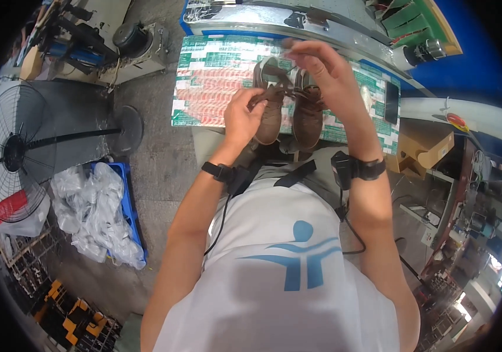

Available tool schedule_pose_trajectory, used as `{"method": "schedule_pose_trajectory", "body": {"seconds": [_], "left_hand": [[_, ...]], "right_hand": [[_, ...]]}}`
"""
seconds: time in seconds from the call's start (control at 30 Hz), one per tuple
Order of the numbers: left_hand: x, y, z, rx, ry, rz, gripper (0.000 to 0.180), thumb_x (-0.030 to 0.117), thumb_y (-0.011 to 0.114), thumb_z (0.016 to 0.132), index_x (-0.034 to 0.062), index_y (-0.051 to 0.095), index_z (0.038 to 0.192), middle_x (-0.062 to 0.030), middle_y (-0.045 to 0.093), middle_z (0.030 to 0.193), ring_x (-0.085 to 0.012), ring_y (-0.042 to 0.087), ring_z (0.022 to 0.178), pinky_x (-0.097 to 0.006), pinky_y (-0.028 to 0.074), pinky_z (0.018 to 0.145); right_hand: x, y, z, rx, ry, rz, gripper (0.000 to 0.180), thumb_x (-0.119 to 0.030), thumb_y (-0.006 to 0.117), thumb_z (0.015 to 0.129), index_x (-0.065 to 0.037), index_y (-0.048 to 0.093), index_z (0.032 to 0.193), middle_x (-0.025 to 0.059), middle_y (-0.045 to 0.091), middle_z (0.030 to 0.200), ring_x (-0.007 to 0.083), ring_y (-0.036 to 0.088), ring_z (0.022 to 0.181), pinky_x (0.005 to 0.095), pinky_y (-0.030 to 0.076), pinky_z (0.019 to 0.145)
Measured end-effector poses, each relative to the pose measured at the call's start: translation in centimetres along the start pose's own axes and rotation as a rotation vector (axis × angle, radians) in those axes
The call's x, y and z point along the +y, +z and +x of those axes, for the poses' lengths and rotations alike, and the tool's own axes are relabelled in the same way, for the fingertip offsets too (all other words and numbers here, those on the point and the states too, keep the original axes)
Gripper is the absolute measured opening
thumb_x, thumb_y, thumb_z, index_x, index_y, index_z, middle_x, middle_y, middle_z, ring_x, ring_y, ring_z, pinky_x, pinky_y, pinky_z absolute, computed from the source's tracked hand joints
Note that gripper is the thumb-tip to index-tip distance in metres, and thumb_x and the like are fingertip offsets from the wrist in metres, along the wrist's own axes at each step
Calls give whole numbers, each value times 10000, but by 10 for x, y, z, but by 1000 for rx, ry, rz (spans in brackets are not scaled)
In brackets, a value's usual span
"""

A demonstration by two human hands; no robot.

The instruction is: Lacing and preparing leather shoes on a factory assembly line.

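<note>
Two bare hands work over a pair of brown lace-up shoes on a patterned table [204, 88], seen from the wearer's head. Both shoes stand side by side directly in front of the body, toes toward the wearer and openings away.

The left hand [243, 120] is at the outer side of the left shoe [270, 124]. Its thumb and forefinger are drawn together, pinching the brown laces [274, 92]. The shoe's toe lies just to the right of this pinch and nearer the body; its opening is just beyond the fingertips.

The right hand [334, 76] is raised over the right shoe [307, 122], further from the body than the left hand. Its fingers curl toward the left and their tips are blurred, so I cannot tell whether they grip a lace. The right shoe's toe lies below this hand, on the wearer's side, and to the right of the left hand's pinch.

To the right of the right hand, a dark phone [391, 102] lies on the table. Further right and closer to the wearer is an open cardboard box [422, 151]. Black straps circle both wrists.

Well to the left of the left hand stands a black fan [14, 154]. Nearer the body on that side, clear plastic bags [89, 208] are heaped on a blue crate [136, 229].
</note>
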State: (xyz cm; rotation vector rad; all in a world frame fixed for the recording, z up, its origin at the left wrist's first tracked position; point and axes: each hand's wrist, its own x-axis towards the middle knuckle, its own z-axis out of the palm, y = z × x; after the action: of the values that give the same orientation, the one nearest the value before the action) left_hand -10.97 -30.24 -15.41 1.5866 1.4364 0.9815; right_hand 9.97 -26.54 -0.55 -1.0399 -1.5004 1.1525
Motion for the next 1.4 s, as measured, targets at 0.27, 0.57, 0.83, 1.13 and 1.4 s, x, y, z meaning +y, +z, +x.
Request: {"method": "schedule_pose_trajectory", "body": {"seconds": [0.27,0.57,0.83,1.13,1.4], "left_hand": [[10,-65,55,-127,-343,-1401,381,311,641,1095,-24,669,1273,-74,742,1091,-207,741,876,-357,637,828],[-9,-31,33,161,1,-48,146,29,719,966,40,741,1110,-63,695,1073,-163,667,809,-329,557,713],[21,-2,26,-86,211,162,219,47,831,864,62,728,1056,-68,655,986,-234,656,771,-349,530,701],[14,-27,53,-403,232,334,189,41,822,839,57,662,938,-47,631,929,-221,673,795,-367,532,711],[-1,2,36,-89,45,-100,149,29,777,923,62,635,956,32,639,836,-30,539,617,-232,445,542]], "right_hand": [[100,-94,-81,315,124,-857,404,-99,609,1025,-81,627,1429,213,656,1409,369,631,1305,429,519,1062],[198,-166,-147,218,162,-1355,501,-106,724,908,-99,645,1402,291,528,1496,492,558,1325,526,514,1059],[177,-158,-110,443,659,-1152,492,-350,814,905,-61,668,1276,243,595,1426,457,675,1169,537,562,972],[150,-171,-116,573,505,-903,567,-240,808,754,16,661,1239,223,727,1208,343,720,1105,423,560,910],[39,-44,-119,128,503,296,331,-109,698,981,-26,678,1301,99,743,1219,117,709,923,276,561,781]]}}
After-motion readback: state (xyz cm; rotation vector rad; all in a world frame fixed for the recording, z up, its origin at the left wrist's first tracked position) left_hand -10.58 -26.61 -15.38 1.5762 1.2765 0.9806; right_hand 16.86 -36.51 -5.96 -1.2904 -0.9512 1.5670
